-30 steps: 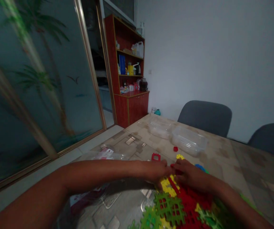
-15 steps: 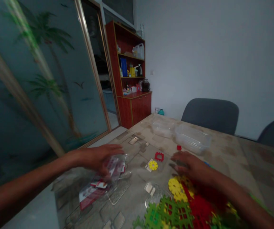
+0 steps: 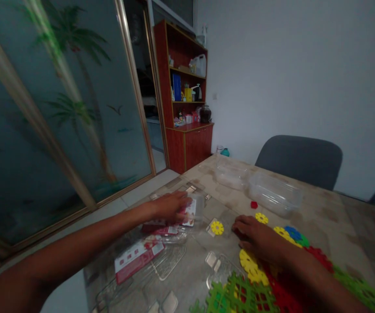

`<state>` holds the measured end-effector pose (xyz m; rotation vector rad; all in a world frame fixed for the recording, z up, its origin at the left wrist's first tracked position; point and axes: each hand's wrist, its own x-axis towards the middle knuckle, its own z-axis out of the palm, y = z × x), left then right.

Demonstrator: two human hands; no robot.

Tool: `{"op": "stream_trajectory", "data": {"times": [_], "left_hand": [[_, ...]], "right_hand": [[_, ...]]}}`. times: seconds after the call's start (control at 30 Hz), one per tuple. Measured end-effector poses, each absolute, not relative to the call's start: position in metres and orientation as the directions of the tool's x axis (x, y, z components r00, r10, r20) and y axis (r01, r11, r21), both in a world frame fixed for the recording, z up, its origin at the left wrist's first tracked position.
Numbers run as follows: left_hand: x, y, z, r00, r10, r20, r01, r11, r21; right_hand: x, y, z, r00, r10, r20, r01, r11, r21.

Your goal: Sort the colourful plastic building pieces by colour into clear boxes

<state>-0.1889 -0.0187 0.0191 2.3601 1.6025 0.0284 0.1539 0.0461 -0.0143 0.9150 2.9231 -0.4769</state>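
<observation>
My left hand [image 3: 170, 206] has its fingers wrapped over a clear plastic package [image 3: 197, 208] with a printed label, above the table's left part. Another labelled package [image 3: 139, 257] lies below it. My right hand [image 3: 254, 234] is curled, fingertips down, right of a yellow notched disc [image 3: 217, 228]; what it holds is hidden. Beneath and beside my right forearm are yellow discs [image 3: 250, 265], red pieces [image 3: 319, 257] and green lattice pieces [image 3: 239, 292]. A small red piece [image 3: 254, 204] and a yellow disc [image 3: 261, 218] lie beyond my right hand.
Two clear plastic trays, one [image 3: 231, 174] left of the other [image 3: 273, 194], stand on the far part of the patterned table [image 3: 330, 213]. A grey chair [image 3: 300, 161] is behind them. Further back are a red-brown cabinet [image 3: 194, 145] and a glass door [image 3: 76, 130].
My left hand has moved right and away with the clear package. The red square ring beside the yellow disc is no longer visible. My right hand's fingers are more curled. The view has shifted slightly.
</observation>
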Motion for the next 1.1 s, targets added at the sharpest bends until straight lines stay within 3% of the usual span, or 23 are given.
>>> {"op": "stream_trajectory", "data": {"times": [0.2, 0.33, 0.47, 0.63, 0.73, 0.83, 1.1], "left_hand": [[-0.204, -0.021, 0.044, 0.396, 0.915, -0.07, 0.894, -0.368, 0.256], [-0.253, -0.092, 0.043, 0.318, 0.941, -0.115, 0.938, -0.295, 0.183], [-0.285, -0.175, 0.011, 0.3, 0.952, -0.066, 0.946, -0.287, 0.153], [-0.276, -0.196, -0.026, 0.256, 0.959, -0.119, 0.96, -0.238, 0.146], [-0.262, -0.174, -0.03, 0.246, 0.962, -0.118, 0.959, -0.224, 0.173], [-0.253, -0.156, -0.028, 0.213, 0.968, -0.134, 0.969, -0.191, 0.159], [-0.248, -0.129, -0.043, 0.163, 0.985, -0.056, 0.984, -0.158, 0.082]], "right_hand": [[0.156, 0.019, 0.004, -0.809, 0.576, -0.114, 0.575, 0.739, -0.352], [0.131, -0.019, 0.006, -0.901, 0.429, -0.065, 0.405, 0.779, -0.478], [0.118, -0.037, -0.004, -0.934, 0.354, -0.046, 0.335, 0.825, -0.456], [0.132, -0.032, -0.004, -0.874, 0.47, -0.123, 0.484, 0.815, -0.319], [0.147, -0.023, 0.005, -0.833, 0.523, -0.183, 0.553, 0.767, -0.326], [0.16, -0.004, 0.011, -0.794, 0.591, -0.143, 0.598, 0.717, -0.359], [0.148, 0.071, -0.004, -0.573, 0.817, -0.063, 0.813, 0.558, -0.169]]}}
